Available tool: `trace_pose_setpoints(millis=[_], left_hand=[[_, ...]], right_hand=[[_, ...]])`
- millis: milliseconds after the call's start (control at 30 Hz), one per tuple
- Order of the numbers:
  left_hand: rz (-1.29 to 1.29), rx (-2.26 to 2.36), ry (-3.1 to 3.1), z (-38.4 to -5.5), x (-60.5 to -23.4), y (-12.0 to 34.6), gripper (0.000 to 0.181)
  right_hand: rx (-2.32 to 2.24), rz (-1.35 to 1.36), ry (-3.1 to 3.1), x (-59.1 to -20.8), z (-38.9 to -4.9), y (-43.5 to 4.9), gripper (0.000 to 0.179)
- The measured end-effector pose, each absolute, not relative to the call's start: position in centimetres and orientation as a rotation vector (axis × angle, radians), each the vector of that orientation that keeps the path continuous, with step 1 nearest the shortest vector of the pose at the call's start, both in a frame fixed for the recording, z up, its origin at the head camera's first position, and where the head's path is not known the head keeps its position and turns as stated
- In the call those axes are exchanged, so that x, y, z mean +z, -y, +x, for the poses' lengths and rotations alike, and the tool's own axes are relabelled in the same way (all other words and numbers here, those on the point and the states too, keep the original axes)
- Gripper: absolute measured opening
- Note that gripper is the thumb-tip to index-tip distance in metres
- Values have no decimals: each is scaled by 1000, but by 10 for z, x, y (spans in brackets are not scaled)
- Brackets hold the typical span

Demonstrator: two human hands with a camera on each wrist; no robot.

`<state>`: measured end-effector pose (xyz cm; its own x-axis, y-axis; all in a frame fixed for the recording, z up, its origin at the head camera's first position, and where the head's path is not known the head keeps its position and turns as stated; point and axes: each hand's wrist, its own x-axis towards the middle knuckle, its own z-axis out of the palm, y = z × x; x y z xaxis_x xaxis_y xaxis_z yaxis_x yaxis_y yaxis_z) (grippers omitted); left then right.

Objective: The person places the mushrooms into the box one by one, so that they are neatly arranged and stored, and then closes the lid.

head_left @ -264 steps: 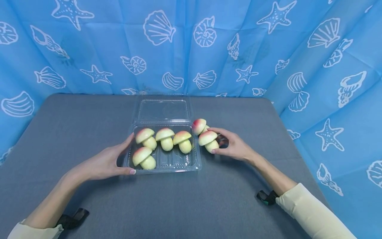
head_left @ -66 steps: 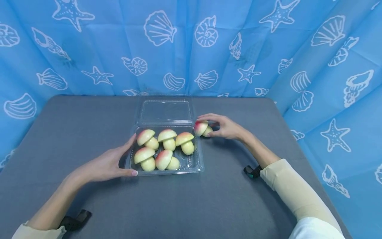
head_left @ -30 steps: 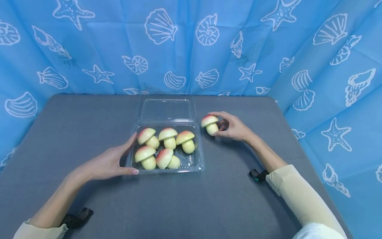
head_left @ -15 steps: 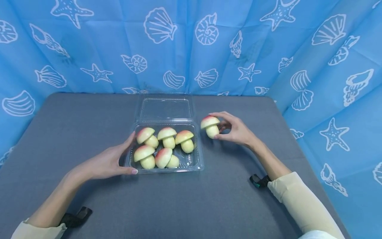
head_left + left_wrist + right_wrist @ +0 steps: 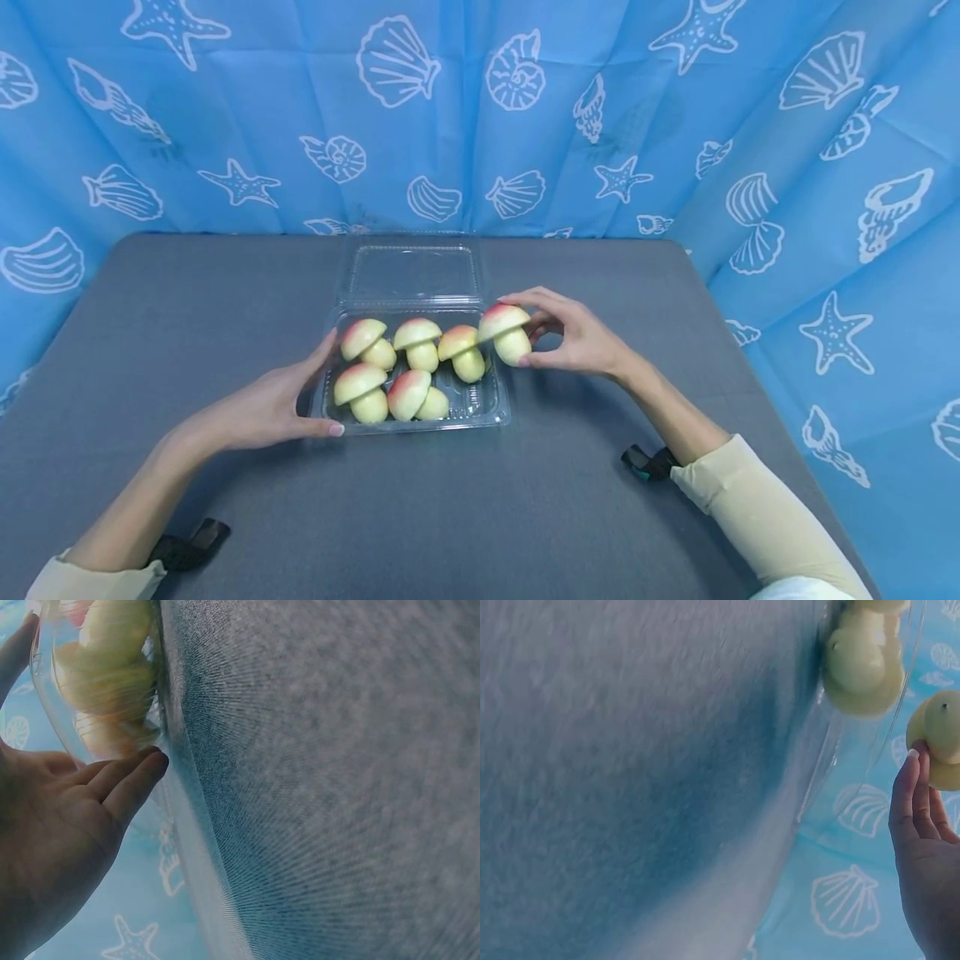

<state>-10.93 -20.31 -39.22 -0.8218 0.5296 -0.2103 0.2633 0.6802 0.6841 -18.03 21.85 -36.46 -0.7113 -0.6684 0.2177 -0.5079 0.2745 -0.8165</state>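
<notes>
My right hand [image 5: 573, 337] holds a toy mushroom [image 5: 506, 325], pale yellow with a reddish cap, between fingers and thumb. It is raised at the right rim of a clear plastic box [image 5: 468, 423], overlapping that rim in the head view. The right wrist view shows the held mushroom [image 5: 942, 724] at the fingertips, beyond the box. Several similar mushrooms [image 5: 418, 337] lie inside, in a back row and at front left. At the box's left end, my left hand [image 5: 273, 408] rests with extended fingers near the back and thumb at the front corner. The left wrist view shows its straight fingers [image 5: 135, 784] along the wall.
The box's clear hinged lid [image 5: 414, 271] lies folded back behind it. Everything stands on a grey cloth-covered table [image 5: 450, 517]. A blue curtain [image 5: 465, 108] with white shells and starfish hangs behind the table and along its right side.
A mushroom was placed at the box's front middle. My right hand then took the last one from the table on the right, raised it and moved it left. The left hand stayed put.
</notes>
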Motion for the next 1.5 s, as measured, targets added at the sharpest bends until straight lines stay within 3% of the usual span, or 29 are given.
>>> trace_pose_setpoints(millis=[433, 1500], left_hand=[[625, 934, -2495, -111, -393, 204, 122], [634, 932, -2505, -109, -394, 204, 121]], right_hand=[[-1339, -1197, -2332, -350, -158, -192, 71], [-920, -1363, -2481, -380, -151, -177, 71]])
